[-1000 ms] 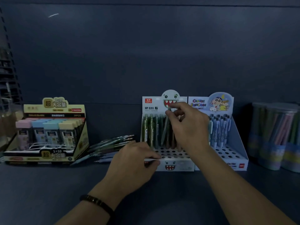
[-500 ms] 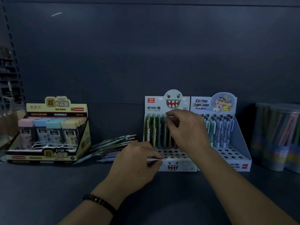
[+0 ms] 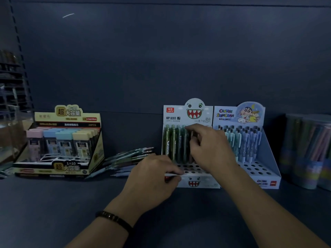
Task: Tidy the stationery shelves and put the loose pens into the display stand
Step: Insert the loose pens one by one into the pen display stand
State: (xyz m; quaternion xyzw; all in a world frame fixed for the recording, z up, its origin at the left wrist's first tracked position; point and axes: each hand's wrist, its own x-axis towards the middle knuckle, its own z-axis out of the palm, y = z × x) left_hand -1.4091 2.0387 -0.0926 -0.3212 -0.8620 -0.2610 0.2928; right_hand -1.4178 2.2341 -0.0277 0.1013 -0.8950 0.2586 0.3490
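1. The left hand (image 3: 154, 178) is gripping the front lip of the monster-faced display stand (image 3: 195, 111), with thumb and fingers closed on its left corner.
2. The right hand (image 3: 209, 147) is pinching the top of a dark pen (image 3: 188, 151), which is standing upright in the stand's rear rows.
3. The loose pens (image 3: 130, 156) are lying heaped on the shelf (image 3: 53, 203), just left of the stand and beside a yellow refill box (image 3: 66, 140).
4. A second stand (image 3: 240, 113) is sitting against the first, on its right.
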